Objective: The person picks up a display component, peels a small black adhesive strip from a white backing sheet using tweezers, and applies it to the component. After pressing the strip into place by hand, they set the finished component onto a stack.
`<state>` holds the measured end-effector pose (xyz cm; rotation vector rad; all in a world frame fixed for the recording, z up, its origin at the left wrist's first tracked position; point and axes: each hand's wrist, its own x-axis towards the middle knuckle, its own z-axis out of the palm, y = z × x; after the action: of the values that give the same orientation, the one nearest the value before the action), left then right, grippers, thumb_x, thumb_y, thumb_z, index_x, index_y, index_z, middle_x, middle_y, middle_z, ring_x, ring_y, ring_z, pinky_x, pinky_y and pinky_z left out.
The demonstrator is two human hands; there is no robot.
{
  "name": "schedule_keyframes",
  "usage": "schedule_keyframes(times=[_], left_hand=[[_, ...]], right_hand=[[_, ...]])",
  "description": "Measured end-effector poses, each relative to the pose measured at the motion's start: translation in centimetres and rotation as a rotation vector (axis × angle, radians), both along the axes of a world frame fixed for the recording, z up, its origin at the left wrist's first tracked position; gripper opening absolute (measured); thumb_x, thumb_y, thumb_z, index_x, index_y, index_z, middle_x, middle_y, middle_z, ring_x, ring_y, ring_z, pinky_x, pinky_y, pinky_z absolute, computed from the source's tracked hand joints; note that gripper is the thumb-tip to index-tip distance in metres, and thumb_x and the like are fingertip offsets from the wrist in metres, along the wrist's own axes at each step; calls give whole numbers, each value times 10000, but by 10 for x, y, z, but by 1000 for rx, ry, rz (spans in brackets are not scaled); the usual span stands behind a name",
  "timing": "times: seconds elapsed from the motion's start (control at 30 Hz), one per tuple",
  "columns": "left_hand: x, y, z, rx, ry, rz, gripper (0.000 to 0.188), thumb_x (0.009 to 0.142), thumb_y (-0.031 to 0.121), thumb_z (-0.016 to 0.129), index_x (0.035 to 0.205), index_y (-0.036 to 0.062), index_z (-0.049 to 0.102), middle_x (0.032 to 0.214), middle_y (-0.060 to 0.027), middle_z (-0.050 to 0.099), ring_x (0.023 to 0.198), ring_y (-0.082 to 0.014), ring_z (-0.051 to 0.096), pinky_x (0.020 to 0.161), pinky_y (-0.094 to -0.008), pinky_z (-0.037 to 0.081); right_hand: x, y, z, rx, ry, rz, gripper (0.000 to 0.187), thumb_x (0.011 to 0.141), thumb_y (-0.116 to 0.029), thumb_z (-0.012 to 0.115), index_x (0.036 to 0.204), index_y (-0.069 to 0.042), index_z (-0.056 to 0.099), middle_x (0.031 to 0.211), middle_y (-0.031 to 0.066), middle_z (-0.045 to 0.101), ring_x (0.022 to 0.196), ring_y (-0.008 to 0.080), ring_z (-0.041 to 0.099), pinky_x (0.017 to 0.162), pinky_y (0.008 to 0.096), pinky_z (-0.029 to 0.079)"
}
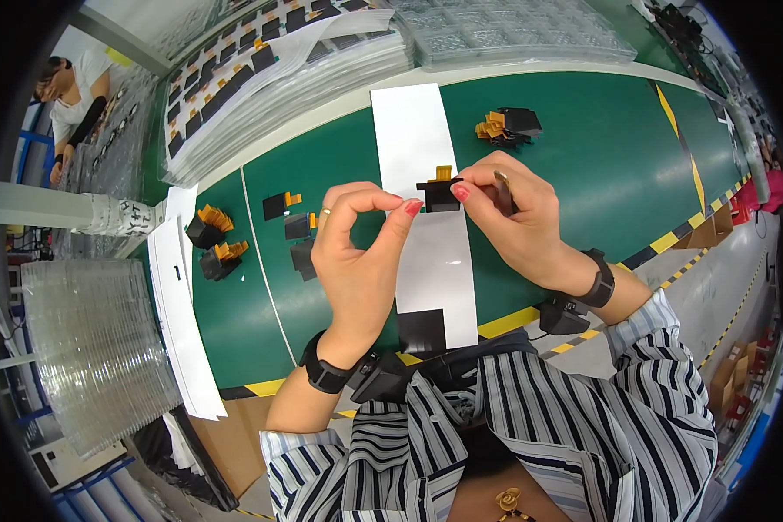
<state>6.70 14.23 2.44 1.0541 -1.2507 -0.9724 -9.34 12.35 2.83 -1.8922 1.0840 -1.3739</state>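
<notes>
Above the white paper strip [409, 113], I hold the flat black orange-tabbed rectangle [442, 200] edgewise in the right hand [522, 210], apparently exposing its face; the left hand's [352, 235] fingertips nearly meet alongside, grip indeterminable.

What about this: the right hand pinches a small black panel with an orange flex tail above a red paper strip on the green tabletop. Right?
Not quite: the paper strip is white, not red, as the head view shows. The right hand does pinch a small black panel with an orange flex tail above it, on the green tabletop.
</notes>
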Motion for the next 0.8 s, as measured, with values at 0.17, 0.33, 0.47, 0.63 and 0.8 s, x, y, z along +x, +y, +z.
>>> schedule_keyframes(times=[0.17,0.33,0.47,0.63,0.8], left_hand=[[1,0,1,-161,-362,97,93,731,18,641,815,23,603,833,-23,572,796,-92,511,705,-220,409],[1,-1,-1,163,-32,-66,94,733,22,635,823,11,611,815,-9,589,763,-81,512,691,-212,411],[-1,2,4,238,134,-141,98,754,13,609,850,-4,599,814,-13,601,749,-75,514,687,-197,408],[-3,0,1,276,254,-177,114,770,11,602,880,-18,591,832,-21,603,792,-76,529,707,-193,417],[-1,-2,2,302,299,-142,169,812,19,557,977,-14,567,846,-31,596,822,-92,545,756,-213,420]], right_hand=[[0,1,-1,-15,15,60,56,756,16,600,800,30,569,736,20,518,525,22,381,432,177,269],[1,2,-2,16,13,115,61,762,11,592,807,29,555,749,24,517,549,21,402,446,168,285],[0,1,4,180,11,175,49,775,8,577,809,26,546,769,32,525,573,22,425,469,167,315],[-2,0,5,212,22,162,63,783,15,556,845,26,556,780,45,533,612,55,456,514,188,359],[-33,-34,19,-167,186,7,123,792,17,514,899,20,574,786,62,539,676,124,492,598,228,401]])
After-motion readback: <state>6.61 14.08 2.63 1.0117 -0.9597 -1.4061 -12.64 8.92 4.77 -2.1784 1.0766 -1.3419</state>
